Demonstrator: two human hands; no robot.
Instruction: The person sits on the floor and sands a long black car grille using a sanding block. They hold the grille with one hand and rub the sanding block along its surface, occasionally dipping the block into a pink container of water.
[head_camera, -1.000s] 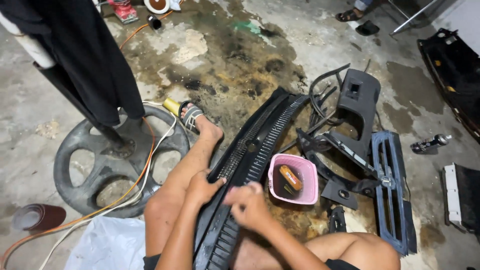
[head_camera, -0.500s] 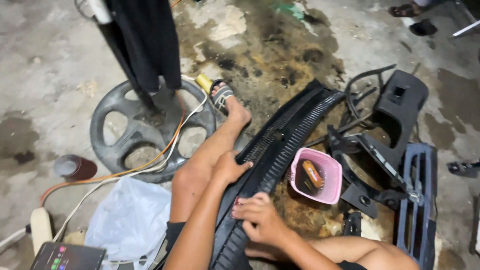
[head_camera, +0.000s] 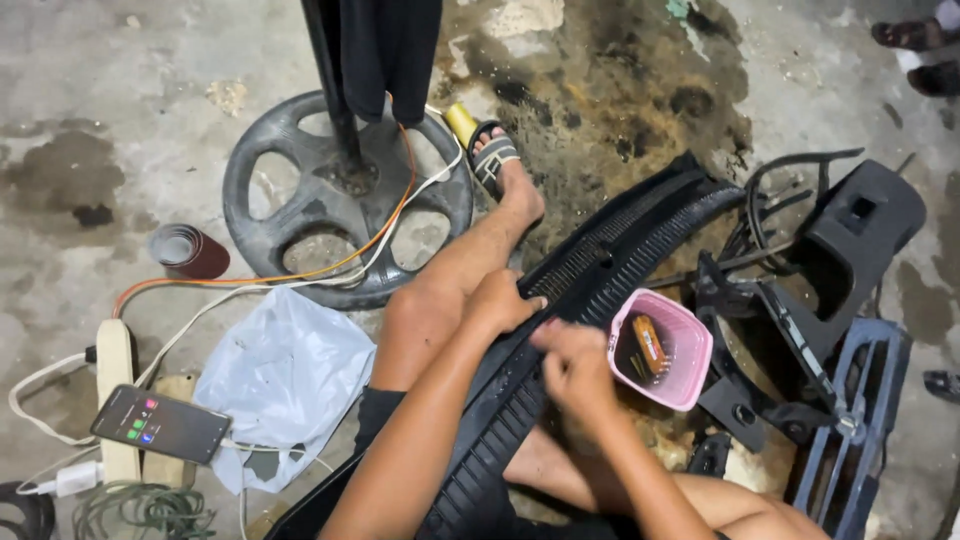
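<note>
A long black ribbed plastic car panel (head_camera: 610, 255) lies slanted across my lap and legs. My left hand (head_camera: 500, 300) rests on its upper edge, fingers curled over the rim. My right hand (head_camera: 572, 368) presses on the ribbed face a little lower, fingers bent; whether it pinches a small part I cannot tell. A small pink basket (head_camera: 692, 352) with an orange-brown object inside sits just right of my right hand. My left leg stretches out, with a sandal (head_camera: 493, 158) on the foot.
A black fan-stand base (head_camera: 290, 205) with orange and white cables stands at left. A white plastic bag (head_camera: 285, 375), a phone (head_camera: 160, 424) on a power strip and a dark red cup (head_camera: 190, 252) lie nearby. Black car trim pieces (head_camera: 850, 240) and a blue-grey grille (head_camera: 860, 420) lie at right.
The view has swung left, bringing in the phone, the power strip and more of the bag. My right hand has slid up the panel toward my left hand.
</note>
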